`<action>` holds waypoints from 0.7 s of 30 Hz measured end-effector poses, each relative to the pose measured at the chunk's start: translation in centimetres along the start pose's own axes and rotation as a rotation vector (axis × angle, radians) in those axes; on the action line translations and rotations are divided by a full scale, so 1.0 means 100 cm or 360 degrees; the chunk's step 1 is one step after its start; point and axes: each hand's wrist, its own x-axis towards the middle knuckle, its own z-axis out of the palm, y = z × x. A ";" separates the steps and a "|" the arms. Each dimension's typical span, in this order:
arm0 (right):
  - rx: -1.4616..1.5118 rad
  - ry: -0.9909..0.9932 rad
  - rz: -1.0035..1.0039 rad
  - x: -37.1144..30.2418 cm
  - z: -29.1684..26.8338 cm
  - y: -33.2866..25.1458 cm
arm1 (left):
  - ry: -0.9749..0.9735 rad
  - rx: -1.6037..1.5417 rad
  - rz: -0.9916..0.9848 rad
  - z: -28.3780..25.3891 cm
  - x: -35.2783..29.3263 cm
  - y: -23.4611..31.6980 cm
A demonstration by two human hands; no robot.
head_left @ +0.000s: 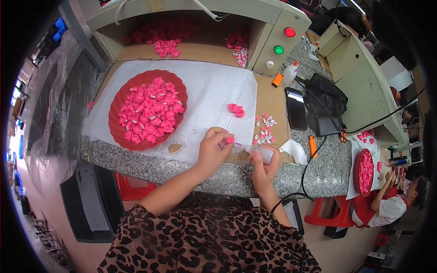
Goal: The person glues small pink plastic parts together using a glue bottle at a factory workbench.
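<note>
Between the fingertips of my left hand (214, 146) is a small pink piece (230, 140), its shape mostly hidden by the fingers. My right hand (265, 166) wraps round a small translucent squeeze bottle (263, 154), its narrow tip pointing left at the pink piece. Beyond the hands, a few pink pieces (236, 109) lie together on white paper (209, 86). To the left, a red scalloped bowl (114, 98) holds a heap of pink moulded pieces (152, 109). Small pink and white parts (266, 132) lie scattered on cardboard right of the paper.
A beige machine (268, 45) with an open bay, holding more pink pieces, stands at the back. To the right are a white bottle (290, 73), an orange lighter (312, 146), a phone (296, 108) and a black bag (325, 102). A co-worker (387, 207) sits far right.
</note>
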 end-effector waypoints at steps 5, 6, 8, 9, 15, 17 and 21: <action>-0.0017 0.0004 -0.0017 0.000 -0.001 0.002 | -0.0002 -0.0016 -0.0011 0.000 0.000 0.001; -0.0018 0.0005 -0.0016 0.001 -0.001 0.002 | -0.0002 -0.0023 -0.0016 0.000 0.000 0.001; 0.0024 0.0016 -0.0001 0.001 -0.002 0.004 | -0.0009 -0.0020 -0.0021 0.000 0.000 0.002; 0.0023 0.0016 -0.0001 0.002 -0.001 0.004 | -0.0014 -0.0017 -0.0025 0.000 0.000 0.003; 0.0077 0.0060 0.0038 0.002 -0.002 0.004 | -0.0034 -0.0039 0.0004 -0.001 0.000 -0.001; 0.0063 0.0075 0.0025 0.003 -0.002 0.004 | -0.0041 -0.0045 0.0004 -0.001 0.000 -0.001; 0.0049 0.0077 0.0041 0.003 -0.003 0.005 | -0.0101 -0.0066 -0.0019 -0.002 0.001 0.000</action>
